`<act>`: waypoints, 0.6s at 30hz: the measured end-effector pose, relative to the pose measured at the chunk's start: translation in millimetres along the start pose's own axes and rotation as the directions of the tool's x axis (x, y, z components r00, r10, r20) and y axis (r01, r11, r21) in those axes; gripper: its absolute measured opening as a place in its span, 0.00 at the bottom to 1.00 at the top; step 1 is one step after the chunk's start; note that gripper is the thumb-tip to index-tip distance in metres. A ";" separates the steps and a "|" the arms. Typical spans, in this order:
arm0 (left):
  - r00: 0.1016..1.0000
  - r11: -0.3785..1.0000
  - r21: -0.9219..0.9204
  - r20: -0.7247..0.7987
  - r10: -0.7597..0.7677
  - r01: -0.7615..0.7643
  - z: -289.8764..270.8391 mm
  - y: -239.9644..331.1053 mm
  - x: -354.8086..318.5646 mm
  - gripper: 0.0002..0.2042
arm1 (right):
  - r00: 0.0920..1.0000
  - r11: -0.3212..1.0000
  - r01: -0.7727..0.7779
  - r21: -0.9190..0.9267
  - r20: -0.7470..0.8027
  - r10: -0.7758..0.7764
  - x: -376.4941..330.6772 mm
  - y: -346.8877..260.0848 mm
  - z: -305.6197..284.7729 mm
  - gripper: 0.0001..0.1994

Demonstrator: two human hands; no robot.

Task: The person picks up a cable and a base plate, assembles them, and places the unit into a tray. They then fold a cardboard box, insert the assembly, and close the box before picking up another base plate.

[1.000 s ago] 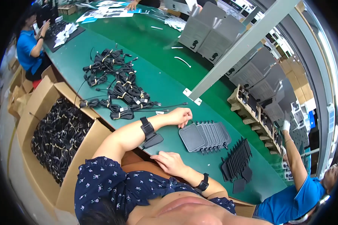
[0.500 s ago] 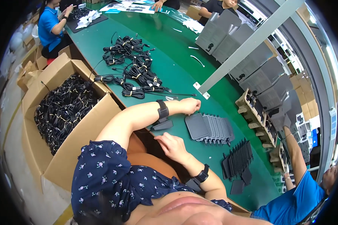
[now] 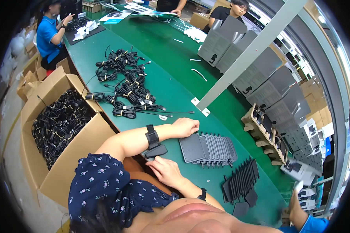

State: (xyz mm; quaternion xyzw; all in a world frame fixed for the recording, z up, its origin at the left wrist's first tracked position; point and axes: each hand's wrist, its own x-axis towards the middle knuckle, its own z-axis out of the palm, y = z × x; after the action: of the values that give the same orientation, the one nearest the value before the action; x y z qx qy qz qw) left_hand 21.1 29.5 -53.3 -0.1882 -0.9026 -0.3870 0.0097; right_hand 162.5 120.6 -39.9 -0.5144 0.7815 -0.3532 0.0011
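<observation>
My left hand (image 3: pixel 186 127) is closed beside the near-left corner of a row of dark grey flat plates (image 3: pixel 192 149), which overlap on the green table (image 3: pixel 171 83). Its fingertips are turned away, so whatever they hold is hidden. Lower down, at the table's near edge, my right hand (image 3: pixel 165 170) is held with fingers loosely bent and apart, and nothing shows in it. Each wrist wears a black strap; a dark box-shaped device (image 3: pixel 156 150) sits by the left one. A second row of black plates (image 3: pixel 241 180) leans to the right.
Bundled black cables (image 3: pixel 128 83) lie on the table at left, near an open carton (image 3: pixel 62 159) full of more. A metal post (image 3: pixel 245 60) rises from the table. Cardboard trays (image 3: pixel 266 136) and grey-white boxes (image 3: pixel 276 85) line the far side. Co-workers sit around.
The whole view has shifted, with the table's things lower and to the left. My hands keep about the same places beside the plates. At right, a co-worker's arm has come down near a grey-white box.
</observation>
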 end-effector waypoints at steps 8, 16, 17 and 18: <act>0.996 0.996 -0.028 0.027 0.087 -0.086 1.1 -5.8 0.9 0.06 | 0.995 0.979 -0.084 0.184 -0.030 0.091 -0.1 12.2 0.0 0.06; 0.995 0.996 -0.005 0.037 0.093 -0.093 -1.7 -3.1 2.6 0.06 | 0.872 0.404 -0.433 0.806 0.263 0.412 -1.3 17.5 -8.3 0.09; 0.995 0.996 -0.002 0.042 0.093 -0.093 -1.5 -3.3 2.6 0.06 | 0.877 0.336 -0.407 0.849 0.260 0.405 0.2 17.3 -9.7 0.08; 0.994 0.995 -0.004 0.038 0.098 -0.098 -1.8 -3.1 2.5 0.06 | 0.881 0.267 -0.378 0.887 0.256 0.398 2.0 17.0 -12.6 0.08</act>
State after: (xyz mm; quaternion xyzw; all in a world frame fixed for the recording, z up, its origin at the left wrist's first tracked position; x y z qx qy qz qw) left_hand 17.5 27.1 -53.8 -0.2398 -0.8918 -0.3834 0.0113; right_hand 143.4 129.7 -39.2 -0.2150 0.5516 -0.7186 0.3650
